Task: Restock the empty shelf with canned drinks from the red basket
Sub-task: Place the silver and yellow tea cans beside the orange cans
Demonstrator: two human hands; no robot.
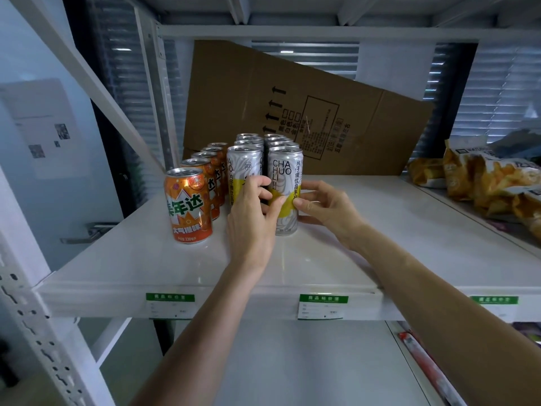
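Mid-restock, placing step: squaring up front silver can (285, 189) at head of right silver row. Both hands on it. Left hand (251, 218) curled round its left side, thumb on the yellow band, fingertips reaching into the gap toward the neighbour silver can (244, 171). Right hand (325, 206) pinching the right side, thumb and fingertips on the label. Can upright, base on shelf (380, 230), near mid-depth, just beside left silver row. Orange cans (188, 205) in a row further left, front one nearest the edge. Red basket not in view.

Next, by judgement: nudge can flush with neighbour, label forward, release, pull both hands straight back, fetch more cans.

Room: broad bare shelf right of silver rows, up to snack bags (480, 180) far right. Cardboard (307, 112) leaning at the back, touching or close behind rear cans; cannot tell which. Front lip with price tags (323, 306) well clear of can. Tight gap between silver rows; risk of knuckles tipping neighbour on withdrawal.
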